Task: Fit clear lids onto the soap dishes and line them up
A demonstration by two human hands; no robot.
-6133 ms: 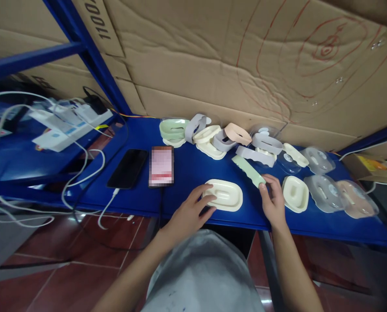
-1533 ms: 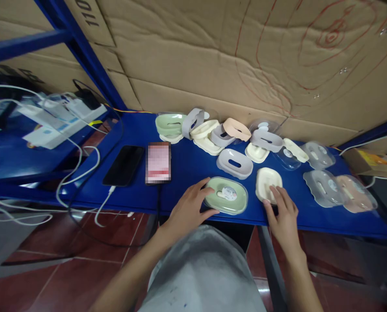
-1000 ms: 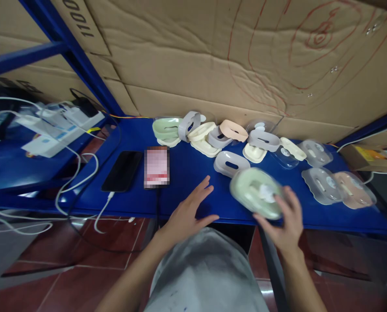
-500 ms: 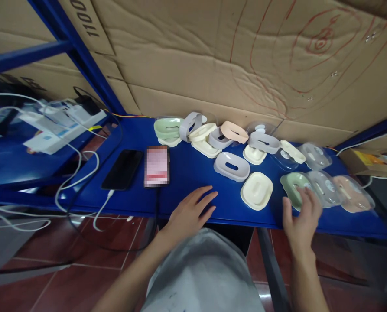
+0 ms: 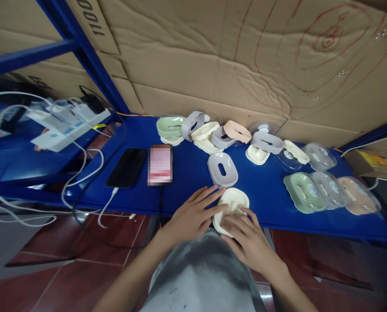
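Observation:
A cream soap dish (image 5: 240,198) lies close to the blue table's front edge, partly covered by both hands. My right hand (image 5: 245,236) grips it from the right, fingers over the dish and thumb along its near side. From the left, my left hand (image 5: 193,212) reaches across with fingers apart and fingertips over the dish's left rim. Just beyond the fingertips sits a grey soap dish (image 5: 231,174) with an oval slot. To the right stand soap dishes under clear lids: green (image 5: 299,195), grey (image 5: 326,188) and peach (image 5: 354,197).
Several dish parts, including a green dish (image 5: 167,127) and a peach ring (image 5: 237,131), line the back by the cardboard wall (image 5: 186,56). Two phones, a black phone (image 5: 126,167) and a lit phone (image 5: 160,167), lie left. Cables surround a white power strip (image 5: 55,141).
My right hand has moved left from the lidded green dish to the cream dish. The cream dish has shifted left and nearer; the grey slotted dish has turned and shifted slightly left.

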